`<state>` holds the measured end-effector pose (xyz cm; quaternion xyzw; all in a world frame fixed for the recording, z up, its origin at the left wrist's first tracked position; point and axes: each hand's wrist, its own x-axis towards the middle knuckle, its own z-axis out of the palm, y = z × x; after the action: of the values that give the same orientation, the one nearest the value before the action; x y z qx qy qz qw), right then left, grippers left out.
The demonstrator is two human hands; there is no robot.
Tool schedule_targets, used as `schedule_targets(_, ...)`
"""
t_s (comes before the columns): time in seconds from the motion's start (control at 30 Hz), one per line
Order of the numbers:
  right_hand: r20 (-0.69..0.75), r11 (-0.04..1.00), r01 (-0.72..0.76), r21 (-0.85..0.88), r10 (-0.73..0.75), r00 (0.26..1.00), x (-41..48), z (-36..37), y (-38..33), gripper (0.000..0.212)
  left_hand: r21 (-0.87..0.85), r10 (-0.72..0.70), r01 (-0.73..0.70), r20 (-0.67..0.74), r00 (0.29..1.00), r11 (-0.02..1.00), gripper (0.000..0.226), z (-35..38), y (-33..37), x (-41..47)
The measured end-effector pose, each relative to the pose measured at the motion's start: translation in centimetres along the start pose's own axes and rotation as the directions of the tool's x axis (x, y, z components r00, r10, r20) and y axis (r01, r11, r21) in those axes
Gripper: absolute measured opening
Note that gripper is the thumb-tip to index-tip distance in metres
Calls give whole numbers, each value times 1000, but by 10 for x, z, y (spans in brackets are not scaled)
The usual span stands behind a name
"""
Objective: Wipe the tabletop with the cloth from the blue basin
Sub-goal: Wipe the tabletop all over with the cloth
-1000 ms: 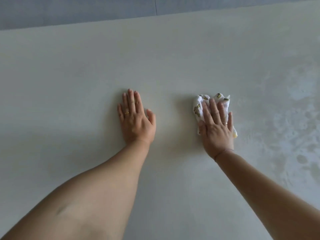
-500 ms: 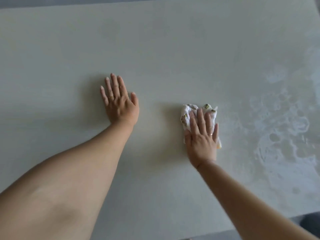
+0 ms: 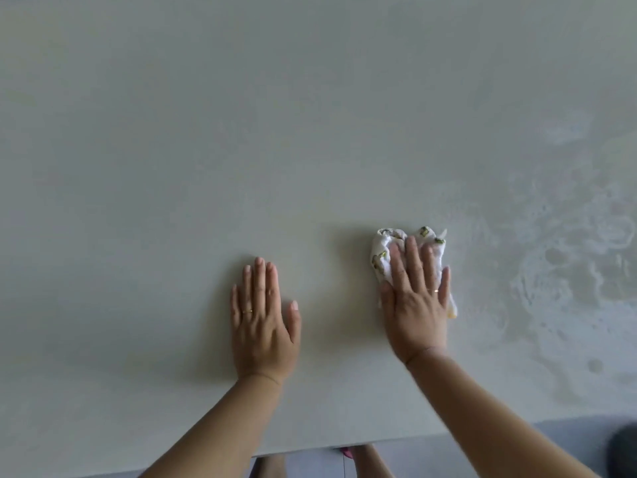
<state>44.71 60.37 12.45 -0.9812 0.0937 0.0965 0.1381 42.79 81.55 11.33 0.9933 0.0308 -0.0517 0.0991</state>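
Note:
A pale grey-white tabletop (image 3: 241, 150) fills the view. My right hand (image 3: 415, 301) lies flat on a crumpled white cloth (image 3: 384, 248) with small green and yellow prints, pressing it onto the table right of centre. The cloth sticks out past my fingertips and at the right side of my palm. My left hand (image 3: 263, 322) rests flat on the bare table, fingers together, holding nothing, about a hand's width left of the cloth. The blue basin is not in view.
Wet, soapy streaks and blotches (image 3: 568, 263) cover the right part of the table. The table's near edge (image 3: 344, 445) runs along the bottom, with grey floor, my legs and a dark object (image 3: 622, 450) at bottom right below it.
My right hand has drawn the cloth back toward the near edge of the table, and my left hand has slid back with it. The near edge has come into view.

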Motion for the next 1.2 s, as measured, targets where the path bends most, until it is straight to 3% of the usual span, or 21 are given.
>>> schedule_targets(0.07, -1, 1000, -8, 20, 8, 1000, -29, 16, -28, 58, 9, 7, -7, -8, 1000, 1000, 63, 4, -2, 0)
schedule_targets(0.13, 49, 972, 234, 5, -234, 971, -70, 32, -49, 58, 5, 11, -11, -13, 1000, 1000, 63, 4, -3, -1)
schedule_targets(0.2, 102, 873, 487, -13, -484, 869, -87, 32, -37, 56, -3, 8, -8, -19, 1000, 1000, 61, 4, -1, 0)
schedule_targets(0.27, 132, 789, 610, -70, -599, 790, -71, 23, -4, 56, -8, 6, -6, -27, 1000, 1000, 60, 2, 0, 0)
schedule_targets(0.37, 90, 864, 485, -132, -477, 874, -42, 2, 39, 55, -9, 5, -5, -51, 999, 1000, 61, 2, 0, 0)
schedule_targets(0.47, 14, 989, 141, -41, -140, 990, -50, 3, 28, 57, -15, -3, 3, -44, 999, 1000, 62, 4, -1, -2)
schedule_targets(0.53, -20, 1000, 7, 0, -7, 1000, -79, 21, -4, 59, -19, -2, 1, -29, 1000, 1000, 62, 4, -1, -2)
schedule_targets(0.6, 23, 984, 175, -22, -175, 984, -117, 37, -30, 62, -17, -3, 2, -22, 1000, 1000, 62, 4, 0, -1)
schedule_targets(0.7, 125, 843, 534, -68, -524, 843, -129, 36, -13, 60, -22, -1, 1, -26, 1000, 1000, 62, 2, 0, 0)
schedule_targets(0.77, 150, 800, 589, -111, -573, 806, -117, 23, 17, 57, -28, 15, -15, -21, 1000, 999, 62, 1, -1, 0)
schedule_targets(0.83, 116, 889, 439, -128, -426, 897, -109, 9, 44, 55, -30, 13, -14, -17, 1000, 999, 63, 1, -2, 0)
schedule_targets(0.9, 67, 986, 149, -68, -145, 987, -112, 5, 48, 57, -29, -1, 1, -12, 1000, 1000, 64, 2, -1, -2)
schedule_targets(0.97, 22, 995, -95, -2, 95, 995, -125, 18, 21, 58, -14, -7, 7, -4, 1000, 1000, 64, 4, 1, -1)
schedule_targets(1.0, 29, 992, -127, 17, 126, 992, -136, 25, 0, 59, -4, -4, 4, 13, 1000, 1000, 63, 4, 1, -1)
schedule_targets(1.03, 31, 997, -70, 18, 69, 997, -150, 33, -20, 61, 6, 4, -4, 33, 999, 1000, 62, 5, -1, -1)
schedule_targets(1.1, 62, 977, 206, -54, -203, 977, -182, 49, -49, 63, 13, 37, -38, 38, 999, 999, 63, 4, -5, -6)
schedule_targets(1.2, 128, 856, 513, -61, -503, 854, -201, 55, -42, 63, -4, 43, -43, 15, 999, 999, 65, -1, -14, -37)
